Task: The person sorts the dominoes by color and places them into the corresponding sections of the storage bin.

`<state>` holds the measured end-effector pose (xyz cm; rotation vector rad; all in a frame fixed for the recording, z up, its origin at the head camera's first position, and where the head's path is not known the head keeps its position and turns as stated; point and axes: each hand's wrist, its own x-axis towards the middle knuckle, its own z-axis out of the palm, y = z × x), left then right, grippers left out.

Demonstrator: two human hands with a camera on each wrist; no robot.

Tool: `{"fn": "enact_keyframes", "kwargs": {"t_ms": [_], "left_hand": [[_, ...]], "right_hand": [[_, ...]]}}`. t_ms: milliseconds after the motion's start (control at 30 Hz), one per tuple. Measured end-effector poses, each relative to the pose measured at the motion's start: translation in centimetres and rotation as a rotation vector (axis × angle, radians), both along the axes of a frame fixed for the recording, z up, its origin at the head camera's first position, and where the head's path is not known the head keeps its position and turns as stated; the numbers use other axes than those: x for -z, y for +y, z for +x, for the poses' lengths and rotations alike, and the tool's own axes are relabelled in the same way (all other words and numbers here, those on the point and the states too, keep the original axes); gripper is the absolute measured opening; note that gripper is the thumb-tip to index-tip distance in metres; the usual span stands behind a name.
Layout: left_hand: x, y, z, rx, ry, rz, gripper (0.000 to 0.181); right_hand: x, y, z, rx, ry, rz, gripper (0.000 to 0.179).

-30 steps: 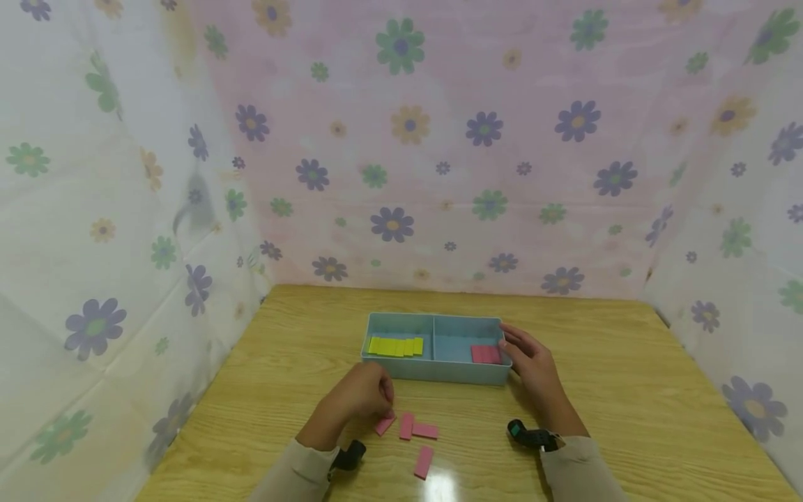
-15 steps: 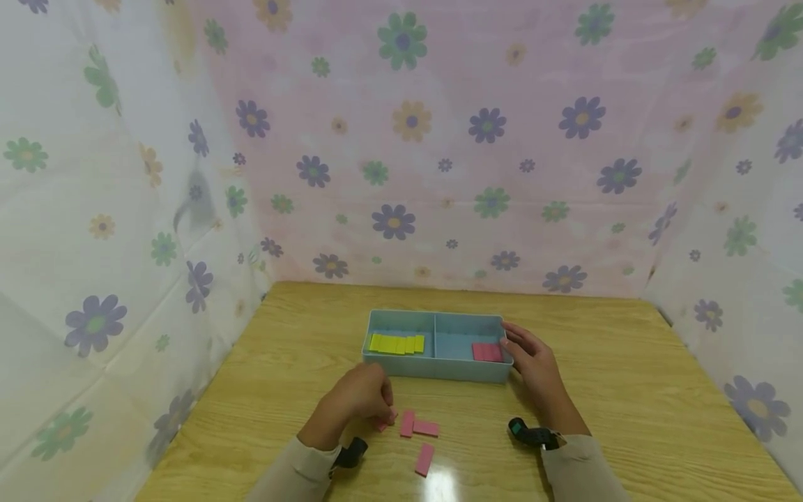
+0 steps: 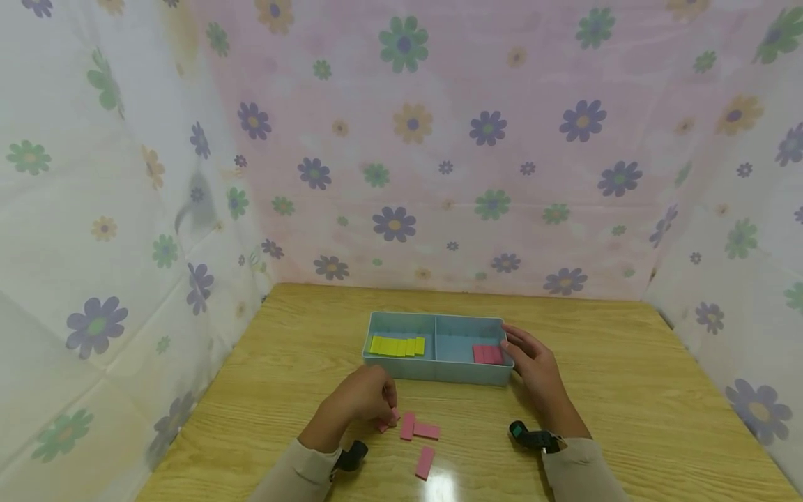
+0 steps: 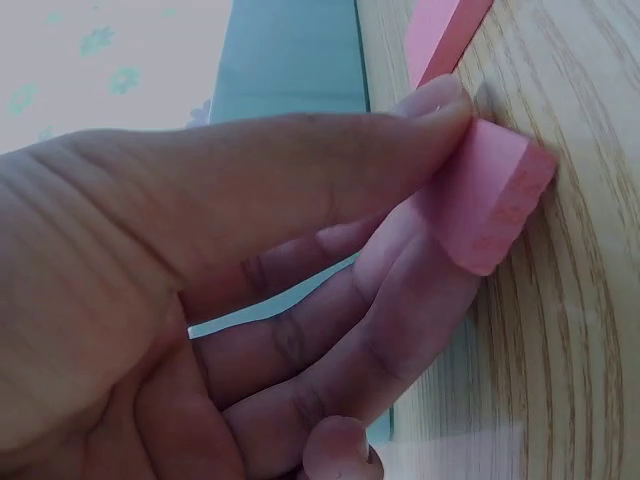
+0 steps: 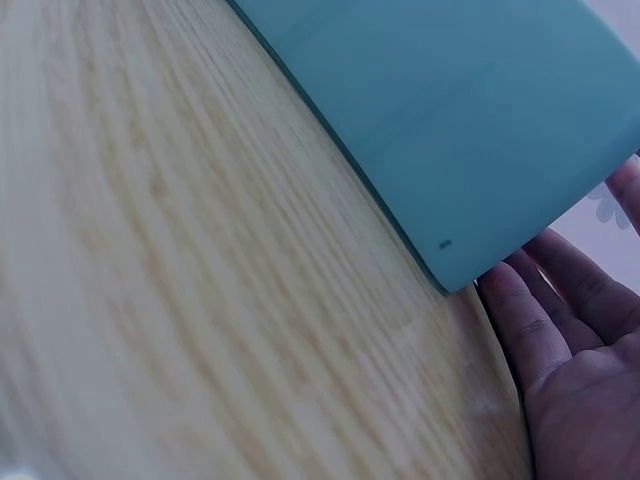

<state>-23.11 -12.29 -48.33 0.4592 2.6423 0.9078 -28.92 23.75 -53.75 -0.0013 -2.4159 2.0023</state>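
Note:
Between thumb and fingers, my left hand pinches a small pink rectangular block, tilted close to the tabletop. Fingers partly cover it in the head view. Beside that hand, three loose pink blocks lie flat on the table, two of them touching. A light blue two-compartment box stands behind them. Yellow blocks form a row in its left compartment, and a few pink blocks sit at the right end of the other. My right hand holds the box's right end, thumb at the rim, fingers against the outer wall.
The wooden table reaches back to a flowered curtain, which also hangs along both sides. A black wrist camera sits on the right wrist and another camera on the left.
The left fingers have closed further over the pink block and tipped it from its earlier flat-looking pose. The right hand, the box and the other blocks stay put.

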Motion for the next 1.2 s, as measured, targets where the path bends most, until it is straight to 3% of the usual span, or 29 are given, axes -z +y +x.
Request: {"fn": "enact_keyframes", "kwargs": {"t_ms": [433,767,1000,1200], "left_hand": [[-0.2,-0.3,-0.2,-0.015,0.044,0.044,0.019],[-1.5,0.3,-0.8,-0.008,0.080,0.102,0.011],[-2.5,0.8,-1.5,-0.003,0.026,0.216,0.010],[-3.2,1.5,-1.8,-0.021,-0.042,0.375,0.012]], "right_hand": [[0.1,0.0,0.1,-0.012,-0.004,-0.022,0.059],[0.0,0.0,0.1,-0.001,0.006,-0.009,0.056],[0.0,0.1,0.1,-0.001,-0.002,-0.020,0.058],[0.0,0.2,0.1,-0.005,-0.001,-0.011,0.057]]}}
